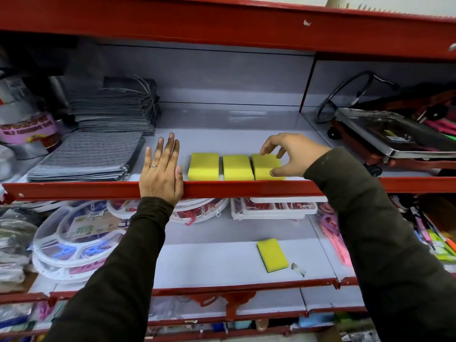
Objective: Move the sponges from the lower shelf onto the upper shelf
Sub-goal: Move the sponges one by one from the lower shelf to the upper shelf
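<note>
Three yellow sponges stand in a row at the front of the upper shelf (222, 119): the left sponge (203, 166), the middle sponge (237, 167) and the right sponge (265, 166). My right hand (288, 154) has fingertips and thumb on the right sponge. My left hand (161, 169) lies flat and open on the shelf's red front rail (74, 190), just left of the row, holding nothing. One more yellow sponge with a dark green underside (272, 254) lies alone on the lower shelf (209, 257).
Stacks of grey striped cloths (86, 156) fill the upper shelf's left part. A metal weighing scale (389, 134) sits at the right behind a divider. On the lower shelf are round white hanger racks (74, 233) at the left and pink plastic items (335, 233) at the right.
</note>
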The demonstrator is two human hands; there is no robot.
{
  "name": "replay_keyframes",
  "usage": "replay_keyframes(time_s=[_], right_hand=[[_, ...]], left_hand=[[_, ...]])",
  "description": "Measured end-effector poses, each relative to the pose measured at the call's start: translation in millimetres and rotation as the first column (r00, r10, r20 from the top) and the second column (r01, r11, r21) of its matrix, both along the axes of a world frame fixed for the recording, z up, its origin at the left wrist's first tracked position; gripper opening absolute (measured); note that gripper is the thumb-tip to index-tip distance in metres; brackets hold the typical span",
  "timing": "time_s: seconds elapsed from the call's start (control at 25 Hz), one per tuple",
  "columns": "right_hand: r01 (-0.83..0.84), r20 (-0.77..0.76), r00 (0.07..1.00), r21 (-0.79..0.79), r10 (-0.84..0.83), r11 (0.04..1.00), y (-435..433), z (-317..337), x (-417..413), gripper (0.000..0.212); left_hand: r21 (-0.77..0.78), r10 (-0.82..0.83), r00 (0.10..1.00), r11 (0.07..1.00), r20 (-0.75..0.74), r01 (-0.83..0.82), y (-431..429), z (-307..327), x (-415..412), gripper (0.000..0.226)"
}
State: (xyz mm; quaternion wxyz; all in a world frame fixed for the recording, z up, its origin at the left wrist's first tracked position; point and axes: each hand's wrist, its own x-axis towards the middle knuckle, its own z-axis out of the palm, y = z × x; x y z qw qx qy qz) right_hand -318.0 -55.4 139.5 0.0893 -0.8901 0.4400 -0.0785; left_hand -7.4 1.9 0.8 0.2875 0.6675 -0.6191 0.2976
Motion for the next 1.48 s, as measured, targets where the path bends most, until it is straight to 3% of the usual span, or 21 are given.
replay_keyframes(time_s=[0.24, 0.44, 0.68, 0.92, 1.16, 1.48], right_hand=[[-0.027, 0.022, 0.999, 0.172, 0.024, 0.985, 54, -34, -21, 0.044], [0.109, -0.256, 0.967, 0.387, -0.007, 0.916, 39, -123, -25, 0.068], [0.223, -0.435, 0.900, 0.423, -0.020, 0.878, -8, -238, -21, 0.110], [0.241, -0.622, 0.782, 0.349, 0.031, 0.906, -16, -304, -21, 0.122], [0.217, -0.600, 0.800, 0.290, 0.000, 0.932, -4, -309, -21, 0.113], [0.174, -0.461, 0.887, 0.291, -0.021, 0.941, 27, -200, 2, 0.104]], left_hand=[[0.003, 0.008, 1.000, 1.000, -0.009, -0.008, -1, -1, 0, 0.061], [0.001, 0.025, 1.000, 1.000, 0.008, -0.025, -5, -4, 2, 0.062], [-0.052, 0.026, 0.999, 0.998, 0.020, -0.025, -6, -8, 4, 0.062], [-0.070, 0.035, 0.999, 0.997, 0.040, -0.032, -9, -8, 5, 0.062], [-0.072, 0.034, 0.998, 0.997, 0.049, -0.031, -8, -8, 5, 0.062], [-0.042, 0.012, 1.000, 0.999, 0.029, -0.011, -6, -6, 3, 0.062]])
